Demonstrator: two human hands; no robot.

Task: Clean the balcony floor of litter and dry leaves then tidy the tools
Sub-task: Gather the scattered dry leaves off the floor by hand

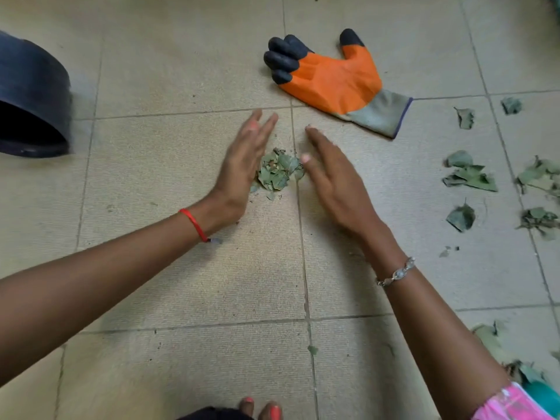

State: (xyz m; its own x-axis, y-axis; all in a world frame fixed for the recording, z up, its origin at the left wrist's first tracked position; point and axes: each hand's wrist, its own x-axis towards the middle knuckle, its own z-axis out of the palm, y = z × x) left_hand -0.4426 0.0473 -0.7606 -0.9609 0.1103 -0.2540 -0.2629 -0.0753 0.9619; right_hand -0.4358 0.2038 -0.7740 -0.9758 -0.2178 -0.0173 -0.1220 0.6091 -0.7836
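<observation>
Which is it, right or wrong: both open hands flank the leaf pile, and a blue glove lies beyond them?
Wrong: the head view shows the glove is orange, not blue. The left hand and right hand, both open, do flank the leaf pile.

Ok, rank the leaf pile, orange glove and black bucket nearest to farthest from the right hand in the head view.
1. Leaf pile: by the thumb of the right hand.
2. Orange glove: lying beyond its fingertips.
3. Black bucket: far left, past the left hand.

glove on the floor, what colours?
Head view: the glove has an orange palm, black fingertips and a grey cuff with a dark edge.
</observation>
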